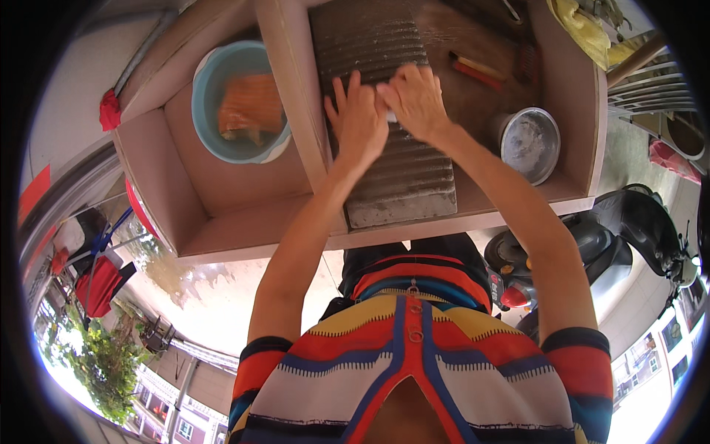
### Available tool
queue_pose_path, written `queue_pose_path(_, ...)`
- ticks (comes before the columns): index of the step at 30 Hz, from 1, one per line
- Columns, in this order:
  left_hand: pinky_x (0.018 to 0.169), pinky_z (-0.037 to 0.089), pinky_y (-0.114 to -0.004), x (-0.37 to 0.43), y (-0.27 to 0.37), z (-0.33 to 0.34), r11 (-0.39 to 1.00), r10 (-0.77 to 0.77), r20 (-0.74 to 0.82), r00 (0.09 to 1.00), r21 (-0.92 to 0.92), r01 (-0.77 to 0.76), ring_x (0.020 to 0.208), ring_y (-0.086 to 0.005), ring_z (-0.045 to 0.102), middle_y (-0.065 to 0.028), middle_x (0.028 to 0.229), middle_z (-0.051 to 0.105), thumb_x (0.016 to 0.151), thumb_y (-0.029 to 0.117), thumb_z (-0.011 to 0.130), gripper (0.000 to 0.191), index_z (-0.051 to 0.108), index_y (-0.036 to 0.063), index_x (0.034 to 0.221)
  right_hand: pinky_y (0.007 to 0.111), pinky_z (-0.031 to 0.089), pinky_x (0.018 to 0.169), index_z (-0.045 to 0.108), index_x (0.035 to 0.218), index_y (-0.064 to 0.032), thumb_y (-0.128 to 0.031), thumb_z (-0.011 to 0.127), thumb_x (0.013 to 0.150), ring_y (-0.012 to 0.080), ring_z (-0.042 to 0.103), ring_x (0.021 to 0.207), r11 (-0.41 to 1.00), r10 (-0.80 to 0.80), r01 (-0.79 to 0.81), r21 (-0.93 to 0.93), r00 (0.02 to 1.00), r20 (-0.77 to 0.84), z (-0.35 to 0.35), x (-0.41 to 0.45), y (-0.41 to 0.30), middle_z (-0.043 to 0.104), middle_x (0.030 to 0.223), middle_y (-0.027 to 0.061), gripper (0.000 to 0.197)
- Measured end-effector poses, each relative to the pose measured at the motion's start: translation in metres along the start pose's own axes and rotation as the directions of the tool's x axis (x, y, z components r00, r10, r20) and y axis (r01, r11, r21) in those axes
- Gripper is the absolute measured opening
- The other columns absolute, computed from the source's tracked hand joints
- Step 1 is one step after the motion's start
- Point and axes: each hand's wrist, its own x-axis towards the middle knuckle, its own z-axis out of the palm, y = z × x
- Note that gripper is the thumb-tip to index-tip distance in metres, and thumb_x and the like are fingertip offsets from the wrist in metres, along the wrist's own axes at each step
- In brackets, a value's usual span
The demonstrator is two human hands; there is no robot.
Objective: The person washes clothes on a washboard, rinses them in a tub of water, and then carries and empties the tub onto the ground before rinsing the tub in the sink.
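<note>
Both hands are close together over a ribbed stone washboard (405, 194) built into the sink. A small white thing (391, 116), perhaps cloth, shows between them and is mostly hidden. My right hand (419, 100) has its fingers curled around it. My left hand (360, 119) lies beside it with some fingers spread; its thumb side is near the white thing, and its grip is hidden. In the left compartment, a light blue plastic basin (202, 119) holds water with an orange cloth (252, 105) in it.
To the right of the washboard are a scrubbing brush (477, 69), a darker brush (526, 64) and a tilted metal bowl (531, 145) with whitish residue. A divider wall (291, 83) separates the compartments. A yellow cloth (582, 30) hangs over the right rim. A scooter (604, 238) stands behind at right.
</note>
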Motion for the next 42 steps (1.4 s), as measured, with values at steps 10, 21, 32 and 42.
queue_pose_path(10, 0.099, 0.018, -0.059, 0.073, 0.002, 0.009, 0.993, -0.050, -0.342, 0.938, 0.081, 0.083, 0.127, -0.0432, 0.022, -0.0231, 0.134, 0.031, 0.088, 0.021, 0.043, 0.025, 0.047, -0.0026, 0.096, 0.037, 0.034, 0.072, 0.063, 0.071, -0.0073, -0.034, 0.051, 0.083, 0.0251, 0.042, 0.086, 0.954, -0.034, -0.062, -0.294, 0.950, -0.309, 0.024, 0.072, 0.018, 0.050, 0.086, 0.0085, 0.032)
queue_pose_path(21, 0.100, 0.015, -0.060, 0.048, 0.020, 0.007, 1.000, -0.006, -0.267, 0.964, 0.014, 0.010, 0.127, -0.0422, 0.023, -0.0268, 0.132, 0.032, 0.088, 0.016, 0.043, 0.019, 0.046, -0.0029, 0.092, 0.036, 0.035, 0.075, 0.063, 0.070, -0.0048, -0.029, 0.054, 0.081, 0.0244, 0.043, 0.088, 0.978, -0.030, -0.011, -0.208, 0.981, -0.190, 0.007, 0.048, 0.020, 0.050, 0.087, 0.0075, 0.028)
queue_pose_path(32, 0.099, 0.017, -0.061, -0.048, 0.024, 0.002, 0.988, 0.131, -0.101, 0.986, -0.067, -0.138, 0.125, -0.0459, 0.025, -0.0283, 0.131, 0.032, 0.085, 0.011, 0.048, 0.014, 0.045, -0.0014, 0.088, 0.038, 0.040, 0.070, 0.062, 0.066, -0.0048, -0.023, 0.059, 0.076, 0.0268, 0.045, 0.080, 0.993, -0.116, 0.116, 0.013, 0.993, -0.014, -0.012, -0.027, -0.004, 0.048, 0.081, 0.0082, 0.021)
queue_pose_path(42, 0.101, 0.017, -0.056, 0.014, 0.000, 0.010, 1.000, -0.008, -0.129, 0.992, 0.017, 0.010, 0.127, -0.0424, 0.022, -0.0262, 0.131, 0.033, 0.087, 0.017, 0.043, 0.022, 0.048, -0.0031, 0.093, 0.035, 0.039, 0.067, 0.063, 0.074, -0.0094, -0.029, 0.057, 0.079, 0.0230, 0.044, 0.083, 0.995, -0.064, 0.049, -0.092, 0.984, -0.166, 0.017, 0.012, 0.010, 0.052, 0.087, 0.0060, 0.021)
